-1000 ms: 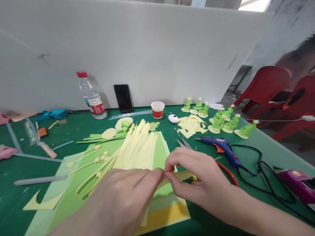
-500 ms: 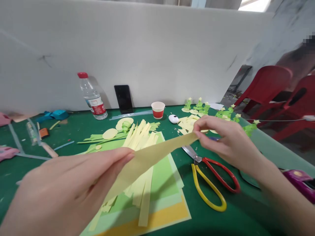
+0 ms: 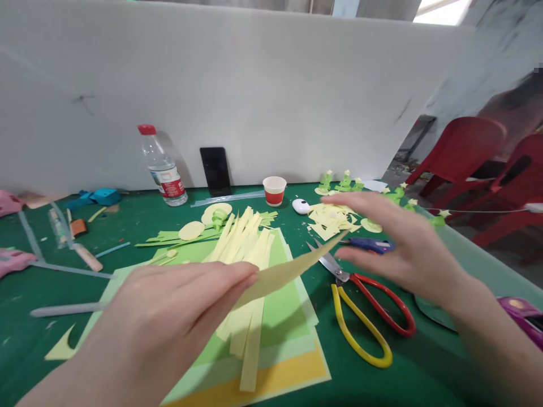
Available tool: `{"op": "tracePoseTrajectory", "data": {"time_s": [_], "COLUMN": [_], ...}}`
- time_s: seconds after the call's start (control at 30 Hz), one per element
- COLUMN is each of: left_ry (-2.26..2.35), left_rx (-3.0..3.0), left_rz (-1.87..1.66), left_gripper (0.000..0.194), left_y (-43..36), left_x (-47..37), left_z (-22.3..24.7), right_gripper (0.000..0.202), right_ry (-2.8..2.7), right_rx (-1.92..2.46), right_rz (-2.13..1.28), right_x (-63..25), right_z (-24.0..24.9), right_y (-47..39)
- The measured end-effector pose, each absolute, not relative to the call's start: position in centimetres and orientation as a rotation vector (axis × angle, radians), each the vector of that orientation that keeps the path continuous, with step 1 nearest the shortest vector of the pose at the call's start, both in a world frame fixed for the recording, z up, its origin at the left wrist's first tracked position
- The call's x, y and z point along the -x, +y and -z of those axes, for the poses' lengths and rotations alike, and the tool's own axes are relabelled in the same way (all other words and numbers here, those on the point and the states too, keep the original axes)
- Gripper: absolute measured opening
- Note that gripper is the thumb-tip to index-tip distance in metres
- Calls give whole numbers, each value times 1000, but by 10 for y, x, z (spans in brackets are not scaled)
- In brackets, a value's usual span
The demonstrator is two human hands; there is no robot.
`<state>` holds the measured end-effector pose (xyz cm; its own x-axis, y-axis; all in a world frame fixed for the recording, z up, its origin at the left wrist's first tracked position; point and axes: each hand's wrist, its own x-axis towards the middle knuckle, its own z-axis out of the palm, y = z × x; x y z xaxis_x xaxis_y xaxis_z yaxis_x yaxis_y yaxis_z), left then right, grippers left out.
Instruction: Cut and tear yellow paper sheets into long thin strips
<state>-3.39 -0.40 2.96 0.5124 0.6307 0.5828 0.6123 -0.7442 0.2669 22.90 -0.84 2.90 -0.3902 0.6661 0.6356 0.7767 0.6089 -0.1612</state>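
Observation:
My left hand [image 3: 182, 316] pinches a pale yellow paper strip [image 3: 288, 271] between thumb and fingers, holding it above the stack of coloured paper. The strip's far end points toward my right hand [image 3: 394, 243], which is open, thumb and fingers apart, just off the strip's tip. Under the strip lies a pile of pale yellow paper strips [image 3: 250, 339] on green paper sheets [image 3: 288, 328]. Scissors [image 3: 341, 277] with one red and one yellow handle lie slightly open below my right hand. A blue tool [image 3: 369, 245], partly hidden, lies behind that hand.
Paper scraps [image 3: 331, 217] and small green star-topped paper pieces [image 3: 344, 182] sit at the back right. A red-and-white paper cup [image 3: 274, 192], a phone [image 3: 215, 171] and a water bottle [image 3: 165, 175] stand along the white board. Pink glue guns [image 3: 14, 263] lie at the left.
My right hand has let go of the strip's far end and its fingers have spread. My left hand, still pinching the strip, has moved a little right.

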Motion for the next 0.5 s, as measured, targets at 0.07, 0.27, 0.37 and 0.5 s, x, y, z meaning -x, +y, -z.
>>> {"op": "tracePoseTrajectory", "data": {"time_s": [0.07,0.27,0.37,0.5], "left_ry": [974,924,697,756], "left_rx": [-2900,-3068,-2996,-2970], "left_rz": [-935,-918,-943,-899], "left_gripper": [27,20,21,33], "left_y": [-3,-4,-9,-15], "left_x": [32,20,5,-6], "left_z": [-30,-21,-16,-11], "right_gripper": [19,28,30,32], "right_ry": [-2307,-2385,-2438,-2473], "right_rx": [1071,1126,1121,1141], "right_rz": [100,58,20,9], "right_x": [-216,-194,-185,-180], "right_z": [-27,-14,-8,-2], "right_y": [-17,-34,-40,-45]}}
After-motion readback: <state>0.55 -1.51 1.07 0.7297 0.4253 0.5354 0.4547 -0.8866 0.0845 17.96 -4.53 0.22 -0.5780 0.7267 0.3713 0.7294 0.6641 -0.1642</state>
